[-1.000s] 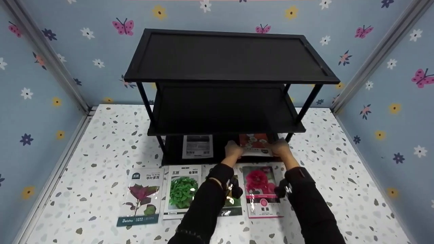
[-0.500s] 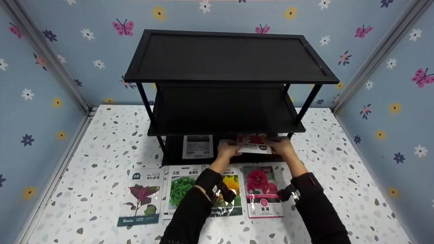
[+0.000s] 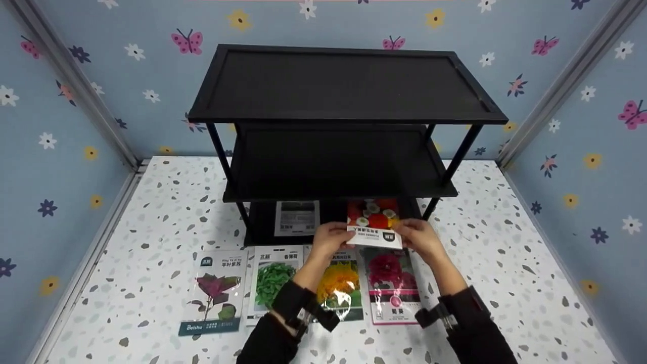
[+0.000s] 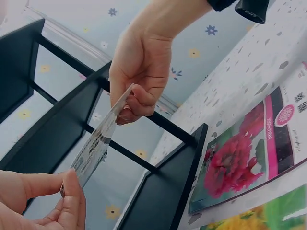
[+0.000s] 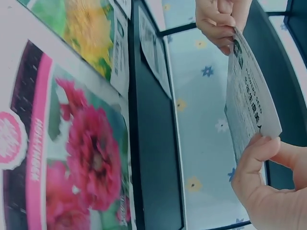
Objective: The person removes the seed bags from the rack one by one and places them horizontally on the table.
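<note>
From the head camera, the left hand [image 3: 331, 236] and right hand [image 3: 419, 237] each pinch a lower corner of a red flower seed packet [image 3: 374, 222], held in the air in front of the bottom tier of the black shelf [image 3: 343, 86]. Four more packets lie in a row on the speckled table [image 3: 151, 212]; another lies on the bottom tier.

The left wrist camera shows the seed packet edge-on, pinched by fingers of both hands.

In the right wrist camera, the packet's printed back faces the lens, gripped at both ends.
</note>
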A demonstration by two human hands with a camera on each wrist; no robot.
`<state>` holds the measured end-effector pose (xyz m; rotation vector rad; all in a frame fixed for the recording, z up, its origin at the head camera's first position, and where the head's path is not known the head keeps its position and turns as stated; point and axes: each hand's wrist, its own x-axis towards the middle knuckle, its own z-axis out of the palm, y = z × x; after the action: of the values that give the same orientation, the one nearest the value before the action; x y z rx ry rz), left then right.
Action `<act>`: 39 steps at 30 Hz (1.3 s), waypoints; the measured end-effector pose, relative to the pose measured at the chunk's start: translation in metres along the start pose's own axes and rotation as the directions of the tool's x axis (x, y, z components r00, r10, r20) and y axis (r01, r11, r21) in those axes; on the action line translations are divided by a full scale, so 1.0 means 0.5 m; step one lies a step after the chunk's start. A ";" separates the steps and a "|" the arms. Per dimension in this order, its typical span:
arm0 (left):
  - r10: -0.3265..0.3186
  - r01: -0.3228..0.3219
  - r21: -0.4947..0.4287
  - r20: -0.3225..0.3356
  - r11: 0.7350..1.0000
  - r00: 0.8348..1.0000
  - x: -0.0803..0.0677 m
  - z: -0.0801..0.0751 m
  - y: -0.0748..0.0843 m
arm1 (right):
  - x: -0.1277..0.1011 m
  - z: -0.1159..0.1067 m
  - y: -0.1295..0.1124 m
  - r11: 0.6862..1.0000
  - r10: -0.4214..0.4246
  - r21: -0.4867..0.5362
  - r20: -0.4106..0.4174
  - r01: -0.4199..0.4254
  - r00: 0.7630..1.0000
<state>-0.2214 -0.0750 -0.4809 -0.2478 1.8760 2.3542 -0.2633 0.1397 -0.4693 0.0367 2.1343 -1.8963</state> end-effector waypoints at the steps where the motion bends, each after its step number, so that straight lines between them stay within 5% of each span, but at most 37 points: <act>1: 0.011 -0.011 -0.008 0.009 1.000 1.000 -0.008 -0.002 -0.002 | -0.008 0.002 0.002 1.000 0.000 0.022 0.002 0.000 1.000; 5: 0.052 -0.051 -0.026 0.032 0.998 0.998 -0.039 -0.011 -0.012 | -0.038 0.010 0.012 0.998 -0.004 0.066 0.020 0.003 1.000; 21: 0.045 -0.043 -0.024 0.085 0.999 0.995 -0.118 -0.048 -0.044 | -0.122 0.042 0.042 0.995 -0.051 0.085 0.088 0.043 0.995; 33: -0.032 0.032 -0.285 0.005 0.958 0.999 -0.129 0.001 -0.074 | -0.131 0.068 0.049 0.982 -0.073 0.171 -0.062 0.083 0.995; 39: 0.076 -0.078 -0.366 -0.019 0.927 0.997 -0.097 0.032 -0.160 | -0.131 0.086 0.056 0.977 -0.087 0.184 -0.100 0.105 0.991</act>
<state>-0.1591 -0.0410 -0.5438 -0.2152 1.4551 2.7482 -0.1861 0.1127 -0.4857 0.0620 2.0389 -2.1885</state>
